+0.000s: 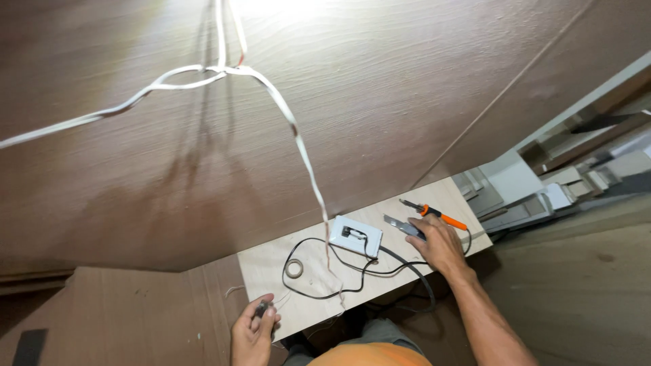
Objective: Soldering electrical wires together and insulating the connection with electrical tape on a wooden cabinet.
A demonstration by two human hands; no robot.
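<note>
Two hands are at work on a pale board (319,271). The right hand (441,244) lies over pliers (402,226) and grips the handles; the tool's long axis points up-left, away from the wrist. The left hand (252,333), well apart, is clenched around a small dark plug (262,309). Between them lie a white socket (355,236), black cable (352,288) and tape roll (293,268). An orange screwdriver (434,213) is just beyond the pliers.

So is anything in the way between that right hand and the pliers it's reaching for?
Nothing visible. The right hand already rests on the grey-jawed pliers lying on the pale wooden board, covering their handles. The orange-handled screwdriver lies just beyond, apart.
</note>
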